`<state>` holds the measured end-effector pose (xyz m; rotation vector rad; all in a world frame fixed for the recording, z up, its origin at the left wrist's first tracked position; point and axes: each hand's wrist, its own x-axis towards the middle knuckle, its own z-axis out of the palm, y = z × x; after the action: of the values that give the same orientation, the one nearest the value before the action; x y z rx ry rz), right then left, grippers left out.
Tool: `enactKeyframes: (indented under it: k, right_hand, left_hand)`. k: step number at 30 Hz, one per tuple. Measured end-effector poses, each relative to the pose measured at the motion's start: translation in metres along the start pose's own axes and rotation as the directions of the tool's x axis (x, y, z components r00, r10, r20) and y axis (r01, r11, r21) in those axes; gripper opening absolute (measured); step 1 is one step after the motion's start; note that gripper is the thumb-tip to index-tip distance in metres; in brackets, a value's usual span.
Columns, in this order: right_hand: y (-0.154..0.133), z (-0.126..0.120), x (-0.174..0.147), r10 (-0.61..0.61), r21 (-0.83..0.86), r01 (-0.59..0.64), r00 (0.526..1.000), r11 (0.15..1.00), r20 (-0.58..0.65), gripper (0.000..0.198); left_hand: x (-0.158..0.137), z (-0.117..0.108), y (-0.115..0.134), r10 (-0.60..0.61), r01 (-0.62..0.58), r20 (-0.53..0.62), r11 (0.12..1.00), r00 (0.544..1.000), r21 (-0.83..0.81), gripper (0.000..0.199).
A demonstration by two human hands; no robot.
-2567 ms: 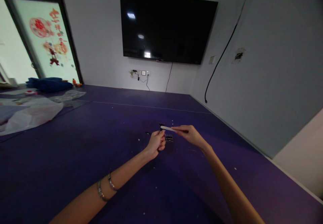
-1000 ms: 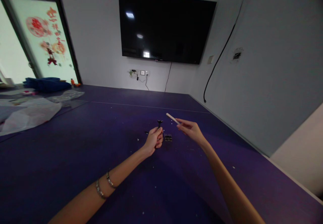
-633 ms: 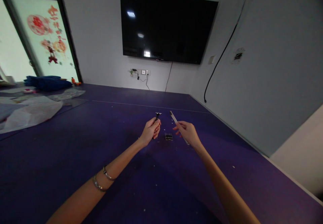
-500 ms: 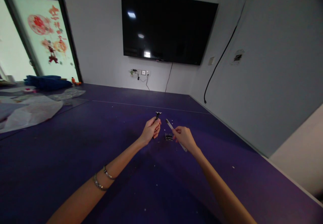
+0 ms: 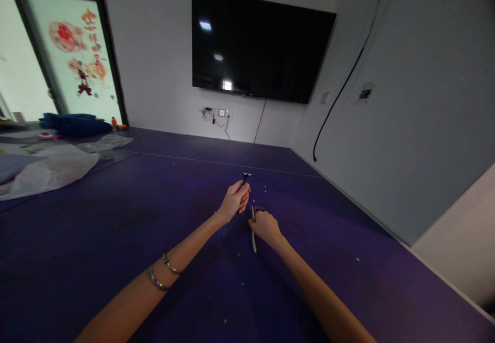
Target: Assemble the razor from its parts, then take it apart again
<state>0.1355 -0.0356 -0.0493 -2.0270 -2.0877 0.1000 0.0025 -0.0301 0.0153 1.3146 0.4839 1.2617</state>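
Observation:
My left hand (image 5: 236, 200) is closed around a dark handle with a silvery T-shaped head, much like a razor (image 5: 245, 179), held upright with its head above my fist. To its right and nearer me, my right hand (image 5: 266, 226) is down low with its fingers closed on a slim white-handled stick, like a small brush (image 5: 253, 242). The stick's lower end points toward me. A small dark, silvery piece (image 5: 261, 208) lies just beyond my right fingers and is partly hidden by them; I cannot tell whether they touch it.
White specks (image 5: 265, 188) are scattered over the dark purple surface (image 5: 185, 219). Crumpled plastic bags (image 5: 58, 170) and a blue cloth bundle (image 5: 75, 125) lie at the left. A black cable (image 5: 340, 90) hangs along the right wall, and a television (image 5: 263, 44) is mounted ahead.
My right hand has moved down and left to the small dark piece, turning the white stick more upright. My left hand keeps the razor-like tool almost where it was. The view has shifted slightly.

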Motion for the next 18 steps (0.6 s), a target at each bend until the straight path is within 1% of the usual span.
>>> enactKeyframes:
  k: [8, 11, 14, 18]
  right_hand:
    - [-0.003, 0.005, 0.003, 0.026, -0.018, -0.026, 1.0, 1.0, 0.007, 0.031]
    - [0.0, 0.002, 0.004, 0.015, -0.009, -0.015, 1.0, 1.0, -0.002, 0.034]
    - [0.01, -0.009, 0.009, 0.034, 0.001, -0.034, 0.999, 0.999, -0.038, 0.037]
    - [0.034, -0.02, 0.024, 0.048, 0.027, -0.046, 0.997, 0.999, -0.058, 0.03]
  left_hand:
    - [-0.001, 0.0, -0.001, -0.011, 0.011, 0.011, 1.0, 1.0, -0.005, 0.026]
    - [-0.001, 0.0, -0.002, -0.015, 0.015, 0.015, 1.0, 1.0, -0.001, 0.026]
    - [-0.001, -0.001, -0.004, -0.029, 0.029, 0.01, 1.0, 1.0, 0.008, 0.027]
    - [-0.001, -0.003, -0.006, -0.036, 0.036, 0.028, 0.999, 0.999, 0.003, 0.026]
